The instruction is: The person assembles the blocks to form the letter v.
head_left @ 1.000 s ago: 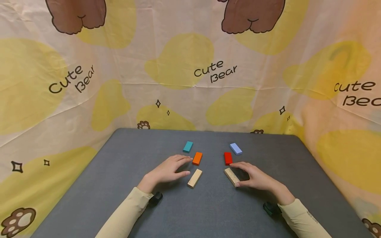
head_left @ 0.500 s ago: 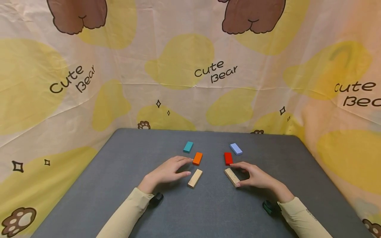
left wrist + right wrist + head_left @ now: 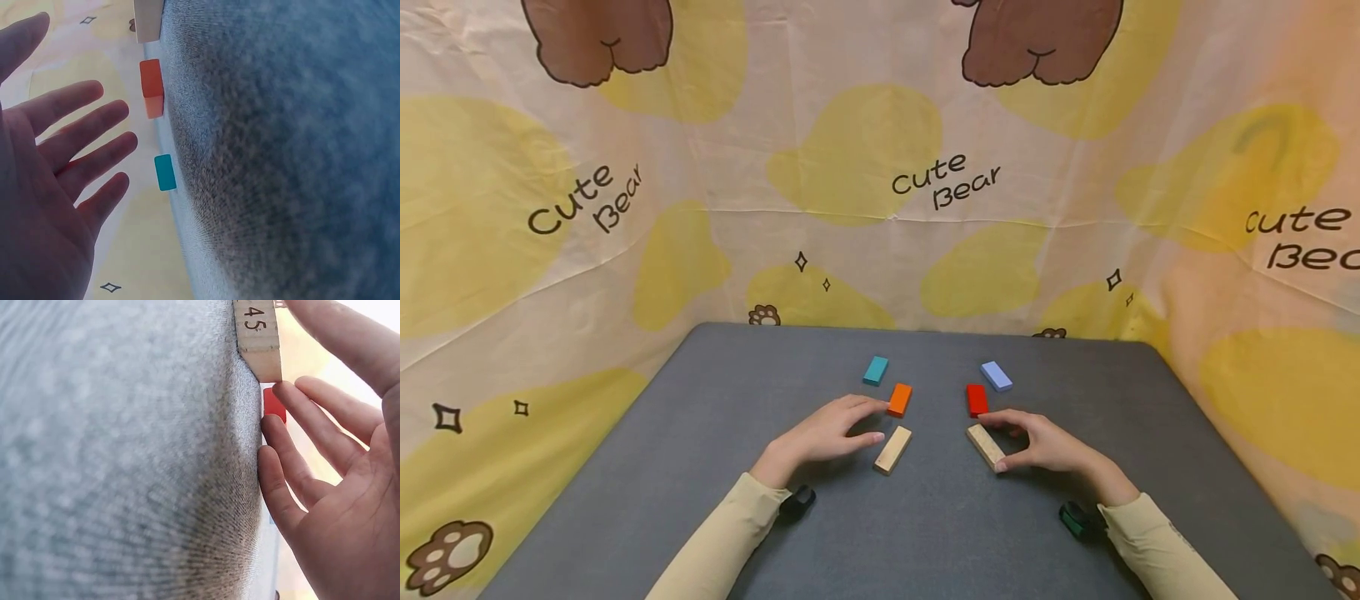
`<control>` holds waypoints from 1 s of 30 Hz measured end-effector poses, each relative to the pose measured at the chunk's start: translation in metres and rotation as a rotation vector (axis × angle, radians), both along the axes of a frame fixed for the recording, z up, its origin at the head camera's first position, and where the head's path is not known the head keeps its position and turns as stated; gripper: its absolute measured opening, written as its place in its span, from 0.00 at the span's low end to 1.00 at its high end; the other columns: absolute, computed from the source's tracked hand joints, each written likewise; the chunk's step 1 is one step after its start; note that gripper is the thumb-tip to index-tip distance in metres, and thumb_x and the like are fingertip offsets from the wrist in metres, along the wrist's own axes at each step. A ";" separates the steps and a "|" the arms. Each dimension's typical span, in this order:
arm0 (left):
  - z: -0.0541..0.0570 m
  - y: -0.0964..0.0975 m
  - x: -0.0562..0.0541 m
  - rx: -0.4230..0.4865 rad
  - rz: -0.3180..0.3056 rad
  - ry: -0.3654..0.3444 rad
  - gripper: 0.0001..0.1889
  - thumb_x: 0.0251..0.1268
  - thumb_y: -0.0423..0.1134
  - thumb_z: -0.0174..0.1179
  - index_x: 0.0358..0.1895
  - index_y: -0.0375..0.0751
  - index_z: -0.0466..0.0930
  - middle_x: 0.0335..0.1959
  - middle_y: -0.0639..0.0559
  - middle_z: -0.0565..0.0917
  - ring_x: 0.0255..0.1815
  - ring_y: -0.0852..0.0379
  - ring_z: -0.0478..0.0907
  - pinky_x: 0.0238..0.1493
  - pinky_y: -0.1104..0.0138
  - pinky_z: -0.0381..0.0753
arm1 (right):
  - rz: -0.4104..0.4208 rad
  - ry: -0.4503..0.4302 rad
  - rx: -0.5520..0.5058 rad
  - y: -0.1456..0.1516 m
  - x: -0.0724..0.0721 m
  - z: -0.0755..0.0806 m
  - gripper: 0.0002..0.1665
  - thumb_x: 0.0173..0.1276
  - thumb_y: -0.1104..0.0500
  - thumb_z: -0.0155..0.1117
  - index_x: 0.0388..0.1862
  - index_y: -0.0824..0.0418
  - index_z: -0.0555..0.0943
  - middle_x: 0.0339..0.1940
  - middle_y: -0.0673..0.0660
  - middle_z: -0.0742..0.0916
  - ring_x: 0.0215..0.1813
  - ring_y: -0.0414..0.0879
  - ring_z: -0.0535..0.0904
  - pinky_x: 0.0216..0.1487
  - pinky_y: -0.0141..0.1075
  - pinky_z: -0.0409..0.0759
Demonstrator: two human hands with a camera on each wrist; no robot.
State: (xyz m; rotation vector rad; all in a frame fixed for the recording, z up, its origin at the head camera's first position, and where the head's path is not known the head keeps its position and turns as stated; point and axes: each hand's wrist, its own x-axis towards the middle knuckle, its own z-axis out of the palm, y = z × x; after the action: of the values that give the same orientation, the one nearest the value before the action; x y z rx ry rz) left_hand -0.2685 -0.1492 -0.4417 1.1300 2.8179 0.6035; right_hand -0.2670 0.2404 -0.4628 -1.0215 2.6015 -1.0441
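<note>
2 unpainted oblong wooden blocks (image 3: pixel 892 450) (image 3: pixel 986 447) lie on seemingly woven cloth (image 3: pixel 925 533).

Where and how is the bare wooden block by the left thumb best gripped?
Probably pinch the wooden block mid-length across its long sides, the left hand coming from above and left: it lies flat, narrow, both long sides exposed.

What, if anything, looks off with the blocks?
No visible damage or spill. One slight oddity: on the right, the red block lies nearly straight, while the light-blue block beyond and the wooden block nearer both slant.
</note>
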 end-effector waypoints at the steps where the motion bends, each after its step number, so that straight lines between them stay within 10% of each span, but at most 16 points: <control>1: 0.000 0.000 0.000 0.000 0.000 -0.002 0.34 0.67 0.65 0.46 0.69 0.50 0.66 0.66 0.56 0.71 0.67 0.56 0.66 0.67 0.56 0.65 | 0.004 -0.004 -0.001 0.000 -0.001 -0.001 0.44 0.52 0.44 0.74 0.66 0.56 0.71 0.63 0.54 0.78 0.60 0.51 0.73 0.57 0.43 0.74; 30: -0.004 0.006 -0.002 0.105 -0.008 -0.125 0.30 0.67 0.61 0.49 0.67 0.52 0.68 0.66 0.59 0.71 0.68 0.58 0.65 0.68 0.56 0.64 | 0.047 -0.129 -0.020 0.005 -0.009 -0.003 0.44 0.53 0.48 0.74 0.69 0.54 0.69 0.64 0.54 0.76 0.57 0.48 0.72 0.55 0.37 0.71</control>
State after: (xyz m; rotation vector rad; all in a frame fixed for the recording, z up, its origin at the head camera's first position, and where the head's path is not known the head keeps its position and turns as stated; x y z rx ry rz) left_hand -0.2705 -0.1431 -0.4454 1.0786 2.7037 0.8008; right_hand -0.2759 0.2456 -0.4662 -0.9799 2.4578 -1.0886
